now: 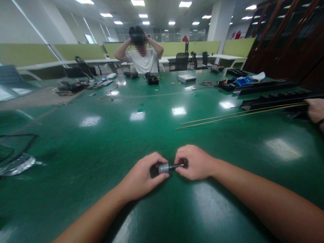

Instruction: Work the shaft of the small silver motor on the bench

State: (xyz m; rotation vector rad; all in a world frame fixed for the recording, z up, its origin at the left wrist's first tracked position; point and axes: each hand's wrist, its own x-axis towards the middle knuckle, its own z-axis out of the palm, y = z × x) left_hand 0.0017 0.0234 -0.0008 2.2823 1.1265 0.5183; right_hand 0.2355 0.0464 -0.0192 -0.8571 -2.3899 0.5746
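Just above the green tabletop, my left hand (143, 175) grips a small grey metal cylinder (163, 168) between thumb and fingers. A thin dark shaft (174, 166) sticks out of the cylinder's right end. My right hand (196, 162) pinches the far end of that shaft, its fingers curled in. The two parts lie in one line, touching or joined; which of these I cannot tell. My fingers hide the cylinder's left end and the shaft's tip.
Across the green table (113, 125) sits a person (145, 59) with raised arms. At the right, another person's hand (316, 109) is by long thin rods (215, 119) and black channels (268, 101). A flat white box (186, 78) and cables lie farther back.
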